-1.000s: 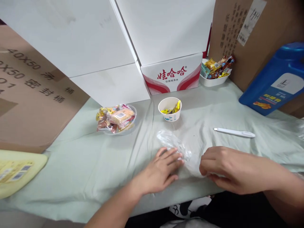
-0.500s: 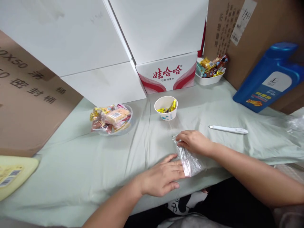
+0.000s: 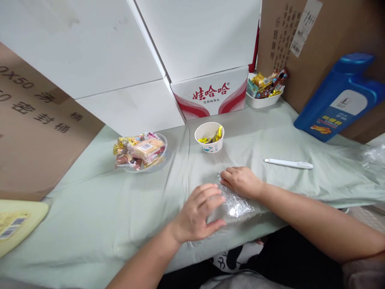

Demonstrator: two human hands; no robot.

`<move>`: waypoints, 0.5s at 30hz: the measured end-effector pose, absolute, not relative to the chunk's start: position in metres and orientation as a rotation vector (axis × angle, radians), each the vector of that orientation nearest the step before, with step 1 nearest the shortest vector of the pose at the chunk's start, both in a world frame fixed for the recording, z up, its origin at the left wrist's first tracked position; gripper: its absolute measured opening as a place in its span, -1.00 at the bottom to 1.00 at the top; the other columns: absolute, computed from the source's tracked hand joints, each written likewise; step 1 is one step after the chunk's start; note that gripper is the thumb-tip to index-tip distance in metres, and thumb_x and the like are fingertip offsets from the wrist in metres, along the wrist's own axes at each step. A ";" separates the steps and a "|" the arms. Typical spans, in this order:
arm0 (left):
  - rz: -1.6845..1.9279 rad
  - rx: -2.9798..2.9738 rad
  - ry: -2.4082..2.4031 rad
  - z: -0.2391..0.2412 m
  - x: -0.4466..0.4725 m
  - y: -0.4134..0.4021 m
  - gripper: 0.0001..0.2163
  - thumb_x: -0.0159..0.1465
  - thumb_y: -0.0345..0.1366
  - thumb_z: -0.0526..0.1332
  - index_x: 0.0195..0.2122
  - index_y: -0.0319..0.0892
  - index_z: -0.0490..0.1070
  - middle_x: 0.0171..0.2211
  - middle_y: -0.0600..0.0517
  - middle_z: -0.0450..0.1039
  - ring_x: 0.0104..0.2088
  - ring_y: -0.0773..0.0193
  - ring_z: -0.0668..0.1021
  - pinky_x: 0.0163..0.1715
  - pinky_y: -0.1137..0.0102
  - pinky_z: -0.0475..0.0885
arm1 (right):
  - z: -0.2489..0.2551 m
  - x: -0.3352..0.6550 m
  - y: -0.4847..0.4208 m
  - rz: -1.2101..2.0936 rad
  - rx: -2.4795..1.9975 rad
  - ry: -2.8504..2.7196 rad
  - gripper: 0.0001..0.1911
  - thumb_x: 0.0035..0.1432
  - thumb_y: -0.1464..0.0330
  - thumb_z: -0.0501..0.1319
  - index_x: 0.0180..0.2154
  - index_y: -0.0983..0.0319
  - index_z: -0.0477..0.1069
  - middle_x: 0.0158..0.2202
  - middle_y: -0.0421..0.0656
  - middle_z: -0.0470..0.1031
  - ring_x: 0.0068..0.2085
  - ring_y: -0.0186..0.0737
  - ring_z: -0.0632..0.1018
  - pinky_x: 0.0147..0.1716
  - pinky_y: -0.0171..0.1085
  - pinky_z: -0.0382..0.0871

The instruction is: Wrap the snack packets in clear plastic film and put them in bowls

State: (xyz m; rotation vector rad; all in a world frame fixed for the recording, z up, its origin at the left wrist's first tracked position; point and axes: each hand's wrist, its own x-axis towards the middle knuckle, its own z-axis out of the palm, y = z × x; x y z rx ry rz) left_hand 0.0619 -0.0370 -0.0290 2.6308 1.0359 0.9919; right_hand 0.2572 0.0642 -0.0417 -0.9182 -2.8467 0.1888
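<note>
A crumpled clear plastic bag lies on the pale green cloth at the lower centre of the frame, between both hands. The left hand rests on its near end with fingers spread and lightly bent, gripping nothing. The right hand covers its far end, knuckles up and fingers curled down; whether they pinch the film cannot be told.

Just above stands a white paper cup of yellow-wrapped sweets. Left of it is a clear bowl heaped with glossy snack packets, and to the right lies a slim white pen. Further up is a white carton printed 娃哈哈 in red, with a white tray of sweets beside it. A blue plastic jug leans at the right. At the left, a cardboard box reads 密封桶.
</note>
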 end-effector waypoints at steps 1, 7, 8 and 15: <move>0.869 2.700 0.987 -0.032 0.064 -0.037 -0.54 0.24 -0.14 0.28 0.13 -0.14 0.28 0.00 -0.14 0.45 0.14 -0.01 0.41 0.10 0.06 0.36 | -0.041 0.257 0.065 0.195 -0.930 -2.853 -0.69 0.41 0.27 -0.02 -0.21 0.29 0.42 -0.32 -0.08 0.51 -0.35 -0.24 0.48 -0.43 -0.28 0.06; 0.542 2.686 0.977 -0.044 0.075 -0.038 -0.78 0.28 -0.24 0.23 -0.07 -0.14 0.44 -0.09 -0.06 0.52 0.09 0.07 0.46 0.11 0.14 0.35 | -0.026 0.278 0.090 0.087 -1.453 -2.555 -0.72 0.36 0.29 0.04 -0.15 0.32 0.44 -0.23 0.02 0.52 -0.24 -0.09 0.52 -0.35 -0.24 0.21; 0.571 2.680 0.975 -0.044 0.075 -0.037 -0.81 0.29 -0.27 0.21 -0.09 -0.14 0.45 -0.10 -0.05 0.53 0.08 0.08 0.47 0.09 0.15 0.37 | -0.022 0.284 0.093 0.085 -1.472 -2.483 -0.73 0.35 0.30 0.05 -0.14 0.32 0.44 -0.21 0.03 0.51 -0.22 -0.07 0.52 -0.32 -0.23 0.24; 0.830 2.579 1.083 -0.036 0.063 -0.031 -0.82 0.33 -0.44 0.09 -0.12 -0.18 0.44 -0.18 -0.05 0.56 -0.03 0.18 0.56 -0.03 0.25 0.46 | -0.001 0.291 0.059 0.636 -0.326 -2.715 -0.63 0.16 0.10 0.27 -0.13 0.24 0.45 -0.17 -0.03 0.51 -0.12 -0.12 0.48 -0.08 -0.17 0.32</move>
